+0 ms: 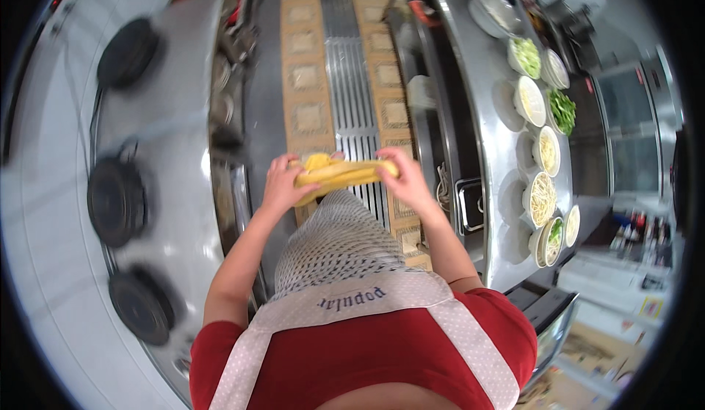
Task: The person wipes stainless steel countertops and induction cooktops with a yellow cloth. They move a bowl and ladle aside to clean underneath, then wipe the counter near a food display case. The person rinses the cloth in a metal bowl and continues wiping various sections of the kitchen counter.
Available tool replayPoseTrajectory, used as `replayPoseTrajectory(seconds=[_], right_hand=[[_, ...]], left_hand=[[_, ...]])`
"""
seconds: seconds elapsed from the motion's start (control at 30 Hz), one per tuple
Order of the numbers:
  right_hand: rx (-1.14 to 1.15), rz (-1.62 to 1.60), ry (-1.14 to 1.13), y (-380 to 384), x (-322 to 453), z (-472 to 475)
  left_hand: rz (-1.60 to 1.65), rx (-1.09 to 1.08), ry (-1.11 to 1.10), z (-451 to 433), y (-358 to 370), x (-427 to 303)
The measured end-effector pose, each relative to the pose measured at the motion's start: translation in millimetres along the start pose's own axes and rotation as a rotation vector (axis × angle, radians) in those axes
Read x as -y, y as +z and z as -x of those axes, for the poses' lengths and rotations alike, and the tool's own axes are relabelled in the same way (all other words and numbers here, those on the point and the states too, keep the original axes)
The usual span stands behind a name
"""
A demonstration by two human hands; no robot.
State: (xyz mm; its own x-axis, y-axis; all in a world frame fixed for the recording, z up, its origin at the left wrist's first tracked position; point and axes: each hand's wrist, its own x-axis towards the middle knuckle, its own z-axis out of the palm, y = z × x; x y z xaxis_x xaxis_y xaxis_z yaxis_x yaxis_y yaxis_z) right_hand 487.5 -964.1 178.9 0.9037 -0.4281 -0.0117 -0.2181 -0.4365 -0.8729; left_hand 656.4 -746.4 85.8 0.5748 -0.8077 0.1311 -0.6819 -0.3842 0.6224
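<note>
A folded yellow cloth (344, 173) is stretched between my two hands, held in the air in front of my patterned apron. My left hand (283, 184) grips its left end, thumb along the lower edge. The other end is held by my right hand (405, 176), fingers over the top. Below the cloth lie the apron's skirt and a metal floor grate (352, 79).
On the left, a steel counter (182, 123) carries several round dark burners or pans (117, 202). A steel table (468, 52) on the right holds bowls of cut vegetables, noodle-like strips (542, 199) and leafy greens (560, 111). A lidded steel container (469, 205) sits on the shelf beneath.
</note>
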Motion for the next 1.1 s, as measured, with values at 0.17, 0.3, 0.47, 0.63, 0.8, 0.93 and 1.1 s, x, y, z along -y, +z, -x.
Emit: replayPoseTrajectory(seconds=[0.17, 0.3, 0.47, 0.63, 0.8, 0.93, 1.1], right_hand=[[0.039, 0.276, -0.347, -46, -21, -112], [0.144, 0.433, -0.163, -119, -54, -197], [0.143, 0.772, 0.014, -188, -137, -276], [-0.054, 0.301, 0.279, -267, -169, -431], [-0.449, -0.182, 0.188, -377, -133, -589], [-0.775, -0.596, 0.013, -480, -85, -692], [-0.974, -0.497, -0.177, -570, -94, -797]], left_hand=[[0.198, 0.334, 0.001, -145, 23, 19], [-0.197, 0.512, 0.172, -270, -2, 29], [-0.213, 0.420, 0.324, -431, -10, 34], [0.299, 0.389, -0.073, -621, 23, 80], [0.864, 0.319, -0.045, -862, 32, 28], [1.234, 0.470, -0.085, -1017, -9, -90], [1.390, 0.474, 0.077, -1171, 11, -163]])
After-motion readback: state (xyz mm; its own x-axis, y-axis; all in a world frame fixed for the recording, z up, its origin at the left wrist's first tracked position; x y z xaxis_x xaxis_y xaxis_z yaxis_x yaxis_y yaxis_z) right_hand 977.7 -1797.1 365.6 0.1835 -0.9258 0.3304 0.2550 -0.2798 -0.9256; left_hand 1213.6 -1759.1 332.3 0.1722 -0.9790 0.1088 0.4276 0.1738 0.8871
